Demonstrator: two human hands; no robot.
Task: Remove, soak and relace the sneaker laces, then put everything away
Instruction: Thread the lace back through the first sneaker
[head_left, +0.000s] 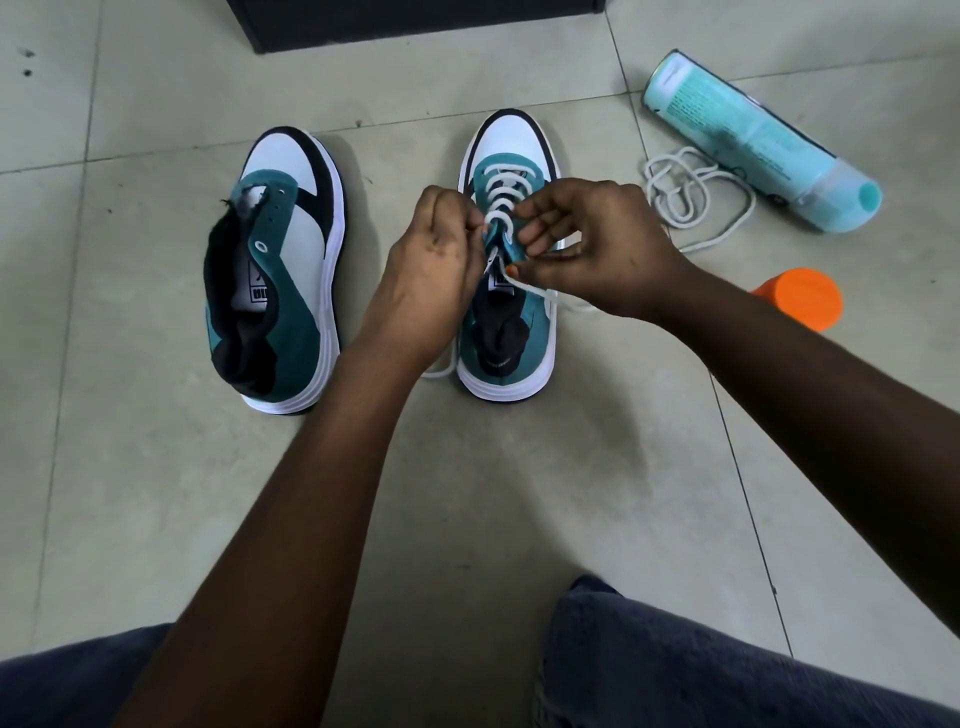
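Two teal, white and black sneakers stand on the tiled floor, toes pointing away from me. The left sneaker (291, 249) has no lace and its eyelets are bare. The right sneaker (511, 156) carries a white lace (506, 189) crossed through its lower eyelets. My left hand (431, 260) pinches one end of that lace at the left eyelet row. My right hand (592, 244) pinches the other end by the right eyelets; the lace trails out below the hand. A second white lace (691, 197) lies loose in a tangle on the floor right of the shoe.
A light-blue bottle (748, 135) lies on its side at the right, touching the loose lace. An orange cap (805, 296) sits near my right forearm. A dark box (415, 21) stands at the far edge. My knees in blue jeans (727, 670) fill the bottom.
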